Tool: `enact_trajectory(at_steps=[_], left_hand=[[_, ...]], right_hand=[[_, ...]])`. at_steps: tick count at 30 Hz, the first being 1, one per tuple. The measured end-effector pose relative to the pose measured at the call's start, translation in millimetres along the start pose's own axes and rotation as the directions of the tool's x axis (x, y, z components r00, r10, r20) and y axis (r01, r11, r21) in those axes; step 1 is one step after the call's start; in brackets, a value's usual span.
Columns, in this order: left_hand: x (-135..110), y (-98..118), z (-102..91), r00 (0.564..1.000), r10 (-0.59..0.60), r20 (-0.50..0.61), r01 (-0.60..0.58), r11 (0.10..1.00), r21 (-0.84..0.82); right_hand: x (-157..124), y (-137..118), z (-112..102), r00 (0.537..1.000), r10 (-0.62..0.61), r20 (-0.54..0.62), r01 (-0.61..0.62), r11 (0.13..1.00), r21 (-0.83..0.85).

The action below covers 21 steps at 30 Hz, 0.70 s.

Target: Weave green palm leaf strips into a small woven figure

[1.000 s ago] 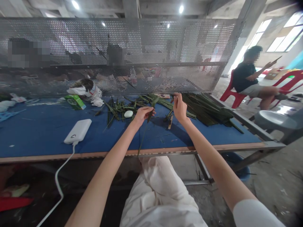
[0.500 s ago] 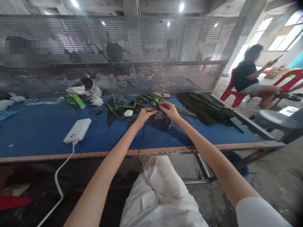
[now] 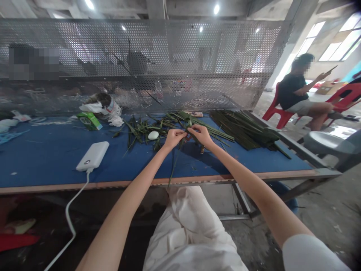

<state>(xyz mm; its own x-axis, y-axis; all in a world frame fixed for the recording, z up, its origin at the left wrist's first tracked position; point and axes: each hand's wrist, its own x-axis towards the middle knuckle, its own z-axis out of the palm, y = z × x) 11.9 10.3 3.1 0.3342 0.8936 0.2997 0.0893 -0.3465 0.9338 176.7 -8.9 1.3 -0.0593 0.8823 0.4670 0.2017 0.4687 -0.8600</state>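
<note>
"What's around you?"

"A bare concrete hall, with a perforated metal screen (image 3: 141, 49) along the far side of my blue worktop (image 3: 50, 162). Beyond the worktop's right edge, a person (image 3: 295, 90) sits on a red chair (image 3: 278, 111), one hand raised with something thin and dark."

"And on the worktop?"

"Toward the left edge lies a power bank (image 3: 92, 156), its white cable (image 3: 67, 214) dropping over the near edge. Past it, near the far edge, sits a green box (image 3: 88, 121). Toward the right end is a stack of long, dark leaves (image 3: 242, 128). Left of that, loose leaf scraps (image 3: 138, 131) lie around a white egg-shaped lump (image 3: 153, 135)."

"Your hands?"

"My left hand (image 3: 173, 137) and right hand (image 3: 200, 134) nearly meet mid-worktop, nearer the far edge. Each pinches the same leaf strip (image 3: 175, 165), fingers pressed together, though I can't make out each fingertip's exact grip."

"Which way does the strip point?"

"Its long axis slants from between my hands toward me, and its loose tail reaches just past the near edge."

"What step is this?"

"I'd judge I'm working this one strip by hand. The next move seems to call for a steady pinch while I guide that loose tail."
</note>
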Motion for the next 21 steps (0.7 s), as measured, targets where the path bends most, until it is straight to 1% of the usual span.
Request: enact_trajectory(at_steps=[3, 5, 8, 10, 11, 13, 16, 19, 21], left_hand=[[-1.2, 1.3, 1.6, 1.000, 0.006, -0.020, -0.006, 0.999, 0.035], [-1.9, 1.6, 2.0, 1.000, 0.011, -0.013, -0.010, 0.999, 0.044], [-2.3, 1.6, 2.2, 1.000, 0.005, 0.005, -0.005, 1.000, 0.027], [-2.4, 2.1, 2.4, 1.000, -0.009, 0.012, 0.009, 1.000, 0.006], [-2.6, 2.5, 2.6, 1.000, -0.015, 0.017, 0.015, 1.000, -0.006], [-2.8, 3.4, 2.9, 0.999, -0.018, 0.028, 0.019, 0.999, -0.026], [-2.6, 3.7, 2.5, 0.999, -0.030, 0.034, 0.031, 0.999, -0.031], [-0.9, 1.4, -0.3, 0.998, -0.070, -0.002, 0.070, 0.996, -0.052], [0.6, -0.8, -3.1, 0.993, -0.107, -0.048, 0.102, 0.989, -0.108]], right_hand=[[-0.5, 2.1, 0.5, 0.994, 0.103, 0.033, -0.105, 0.990, 0.089], [-1.0, 2.8, 0.7, 0.986, 0.155, 0.067, -0.162, 0.980, 0.118], [-1.1, 4.0, 0.5, 0.979, 0.203, 0.028, -0.205, 0.969, 0.136], [-0.7, 4.8, 0.1, 0.981, 0.196, -0.001, -0.194, 0.969, 0.153], [-0.4, 5.3, -0.2, 0.984, 0.178, 0.003, -0.176, 0.973, 0.152], [0.2, 6.2, -0.8, 0.989, 0.139, 0.046, -0.143, 0.982, 0.122], [0.4, 7.4, -1.0, 0.987, 0.128, 0.093, -0.134, 0.989, 0.059], [-0.9, 6.8, -0.2, 0.987, 0.103, 0.121, -0.107, 0.994, 0.026], [-2.7, 4.9, 0.5, 0.985, 0.079, 0.154, -0.084, 0.996, 0.025]])
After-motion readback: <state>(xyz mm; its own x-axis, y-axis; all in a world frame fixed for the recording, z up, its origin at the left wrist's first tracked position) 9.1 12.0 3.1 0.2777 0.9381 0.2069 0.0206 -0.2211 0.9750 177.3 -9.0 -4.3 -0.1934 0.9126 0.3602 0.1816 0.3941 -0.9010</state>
